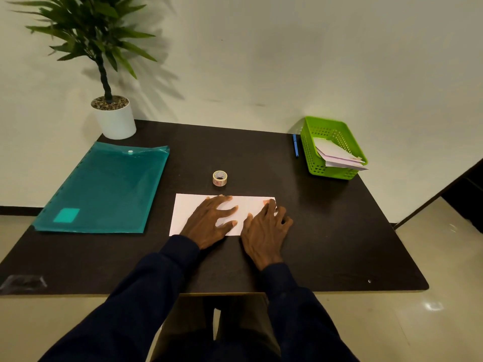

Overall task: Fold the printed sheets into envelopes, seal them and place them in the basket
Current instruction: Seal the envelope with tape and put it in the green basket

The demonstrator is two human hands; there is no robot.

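Left hand: you are pressing your left hand [209, 220] flat on the middle of the sheet [188, 210]; the fingers are straight and spread, and it is gripping nothing
Right hand: you are laying your right hand [264, 231] over the sheet's right end, fingers stretched out, palm partly on the table [339, 244]; it is holding nothing either
Sheet: it is lying as a long white strip near the table's front edge, right before you; it looks folded along its length, though how many layers I cannot tell
Step, as I judge it: you are flattening a crease; sealing and dropping this one in are not yet done
Tape roll: the tape roll [219, 178] is standing just beyond the sheet's far edge, not touching it
Basket: the green basket [311, 152] is sitting at the far right corner, well apart from the sheet; the envelopes [337, 155] inside are overhanging its near rim
Risk, skewed fold: if one palm is pushing harder, the smooth paper may be sliding on the dark top; the edges would stop matching
Risk, springing open: lifting both hands together could be letting the fold rise before tape is on
Risk, knocked roll: reaching forward carelessly may be sending the roll rolling away
Risk, spill: adding another envelope onto that overhanging stack may be tipping one out
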